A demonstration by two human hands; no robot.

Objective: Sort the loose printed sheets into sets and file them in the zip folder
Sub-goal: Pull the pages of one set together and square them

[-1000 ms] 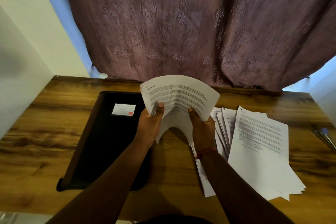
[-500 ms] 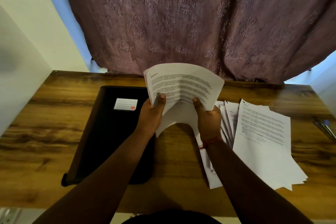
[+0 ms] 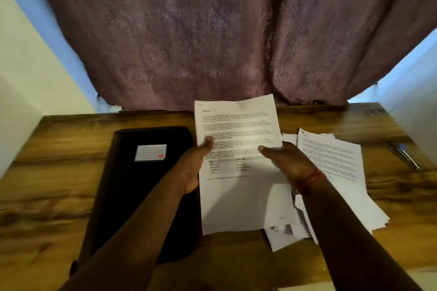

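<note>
A set of printed sheets [image 3: 238,130] is held flat above the wooden desk [image 3: 59,184], text side up. My left hand [image 3: 194,168] grips its left edge, thumb on top. My right hand [image 3: 288,160] holds its right edge, thumb on the page. To the left lies the black zip folder [image 3: 132,196], closed, with a white label [image 3: 150,152]. A loose pile of printed sheets [image 3: 331,163] is fanned out on the desk at the right, partly under my right arm.
A mauve curtain [image 3: 212,30] hangs behind the desk. A pen [image 3: 404,156] lies near the desk's right edge. Pale walls close in on the left and right. Bare wood shows left of the folder and along the front edge.
The held sheets were bowed upward before and are now flattened out and lowered. The view has shifted, and my hands have spread further apart along the sheet's edges.
</note>
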